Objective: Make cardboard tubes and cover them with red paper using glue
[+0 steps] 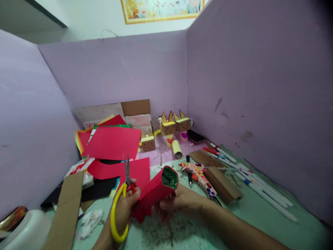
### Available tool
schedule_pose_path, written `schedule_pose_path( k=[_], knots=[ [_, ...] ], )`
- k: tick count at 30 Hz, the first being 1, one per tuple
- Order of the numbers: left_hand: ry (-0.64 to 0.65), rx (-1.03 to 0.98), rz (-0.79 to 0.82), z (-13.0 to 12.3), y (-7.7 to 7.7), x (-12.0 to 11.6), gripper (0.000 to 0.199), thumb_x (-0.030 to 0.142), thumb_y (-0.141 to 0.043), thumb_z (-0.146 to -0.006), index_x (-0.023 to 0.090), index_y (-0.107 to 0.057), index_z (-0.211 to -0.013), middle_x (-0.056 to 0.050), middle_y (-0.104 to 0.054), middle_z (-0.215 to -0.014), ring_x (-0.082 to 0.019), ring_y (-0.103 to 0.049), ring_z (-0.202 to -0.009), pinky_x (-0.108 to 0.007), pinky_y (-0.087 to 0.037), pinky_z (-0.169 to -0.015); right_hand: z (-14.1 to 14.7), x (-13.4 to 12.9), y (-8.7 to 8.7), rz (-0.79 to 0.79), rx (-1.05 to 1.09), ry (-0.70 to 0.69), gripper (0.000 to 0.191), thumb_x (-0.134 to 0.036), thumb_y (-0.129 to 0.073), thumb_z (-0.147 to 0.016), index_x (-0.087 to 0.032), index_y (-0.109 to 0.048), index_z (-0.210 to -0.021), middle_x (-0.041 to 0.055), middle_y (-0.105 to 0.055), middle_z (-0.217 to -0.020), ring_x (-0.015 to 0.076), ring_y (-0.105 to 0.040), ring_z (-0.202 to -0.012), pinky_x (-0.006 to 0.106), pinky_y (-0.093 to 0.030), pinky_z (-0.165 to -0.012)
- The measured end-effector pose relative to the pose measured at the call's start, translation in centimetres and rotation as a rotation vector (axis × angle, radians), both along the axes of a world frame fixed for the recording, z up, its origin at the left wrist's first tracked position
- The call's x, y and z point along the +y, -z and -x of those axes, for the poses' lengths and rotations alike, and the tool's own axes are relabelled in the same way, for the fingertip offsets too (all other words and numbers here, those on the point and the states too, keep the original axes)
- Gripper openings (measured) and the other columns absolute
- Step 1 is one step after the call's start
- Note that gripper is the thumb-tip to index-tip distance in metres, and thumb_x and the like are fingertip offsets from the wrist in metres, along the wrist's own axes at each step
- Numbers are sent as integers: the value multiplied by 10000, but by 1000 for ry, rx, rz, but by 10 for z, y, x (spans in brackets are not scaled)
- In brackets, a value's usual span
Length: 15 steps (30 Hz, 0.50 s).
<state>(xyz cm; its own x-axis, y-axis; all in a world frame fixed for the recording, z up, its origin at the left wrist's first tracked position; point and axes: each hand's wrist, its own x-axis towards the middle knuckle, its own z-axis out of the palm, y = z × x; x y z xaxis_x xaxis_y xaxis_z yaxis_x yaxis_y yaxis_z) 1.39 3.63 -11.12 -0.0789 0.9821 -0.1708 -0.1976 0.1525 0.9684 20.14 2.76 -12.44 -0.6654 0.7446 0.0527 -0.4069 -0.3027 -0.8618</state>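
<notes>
My left hand (125,208) is closed on a pair of scissors (127,177) with yellow handles and a red inner part, blades pointing up. Its fingers also touch the near left side of a red paper-covered tube (156,191). Closed under the tube's far end, my right hand (171,203) holds it tilted, with the open green-lined mouth facing up and right. Ragged red paper edges hang below the tube. Part of the right fingers is hidden beneath it.
Red paper sheets (111,142) lie at back left, beside a cardboard strip (65,208). Cardboard animal-head figures (169,128) and a yellow tube (177,149) stand at the back. A floral glue gun (199,175), a cardboard block (223,184) and several markers (257,184) lie right.
</notes>
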Motion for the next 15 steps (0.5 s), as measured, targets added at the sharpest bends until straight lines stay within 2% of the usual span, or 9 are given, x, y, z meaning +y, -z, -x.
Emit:
schedule_pose_path(
  k=[6, 9, 11, 13, 15],
  knots=[
    [12, 33, -49, 5, 18, 6, 667, 410, -817, -448, 193, -485, -983, 63, -549, -579, -141, -536, -455, -239, -399, -427, 3, 2, 2, -33, -27, 56, 654, -503, -749, -657, -118, -556, -1150, 68, -669, -711, 144, -634, -535, 226, -481, -472],
    [56, 11, -66, 3, 17, 3, 677, 419, -813, -499, 208, -447, -1029, 62, -554, -615, -134, -525, -444, -253, -417, -416, 3, 4, 2, -147, -143, 161, 691, -577, -713, -648, -125, -570, -1150, 36, -638, -687, 122, -578, -498, 200, -414, -427],
    [77, 11, -70, 1, 15, 0, 679, 420, -809, -515, 215, -429, -1039, 64, -554, -631, -127, -510, -432, -260, -423, -409, 2, 5, 2, -267, -245, 310, 669, -590, -714, -628, -130, -607, -1102, 52, -643, -786, 147, -585, -606, 215, -425, -465],
    [85, 50, -92, -3, 13, -3, 625, 417, -784, -562, 214, -433, -1038, 67, -545, -629, -115, -494, -429, -246, -406, -411, 2, 5, 1, -342, -289, 443, 670, -565, -734, -618, -144, -592, -1120, 83, -644, -953, 205, -601, -809, 267, -479, -598],
    [92, 130, -138, -6, 9, -7, 544, 394, -755, -604, 201, -462, -1019, 58, -548, -633, -117, -509, -474, -237, -404, -449, 2, 4, -2, -352, -232, 468, 715, -537, -766, -588, -151, -554, -1152, 101, -631, -1042, 248, -585, -951, 335, -481, -752]
  ],
)
